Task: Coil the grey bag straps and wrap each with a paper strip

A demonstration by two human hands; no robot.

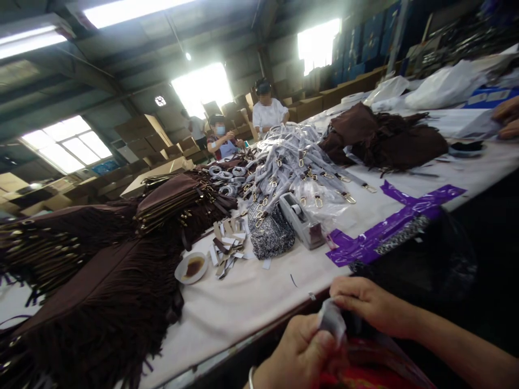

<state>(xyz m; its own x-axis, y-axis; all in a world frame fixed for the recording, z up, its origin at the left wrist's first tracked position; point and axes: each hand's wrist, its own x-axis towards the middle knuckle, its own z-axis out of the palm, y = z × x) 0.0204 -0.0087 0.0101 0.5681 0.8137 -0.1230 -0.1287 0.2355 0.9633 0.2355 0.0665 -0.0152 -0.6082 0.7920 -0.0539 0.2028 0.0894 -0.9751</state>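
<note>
Below the table's front edge, my left hand [298, 348] pinches a thin, crumpled whitish wrapping sheet [333, 320] between thumb and fingers. My right hand [360, 300], closed at the sheet's upper end, grips it from the other side. Whatever the sheet may enclose is hidden. Something red lies under my hands at my lap. On the table ahead are a grey tape dispenser [302, 220], a black-and-white speckled cushion-like bundle [271, 235] and a heap of wrapped straps with metal clips [292, 156].
Brown fringed bags [101, 286] are stacked at left. A white dish [191, 268] with brown liquid stands by small card strips [231, 240]. Purple tape [389, 221] covers the table's edge [243, 302]. Brown fabric [381, 135] lies at right, near another person's hand [508, 116]. Co-workers are opposite.
</note>
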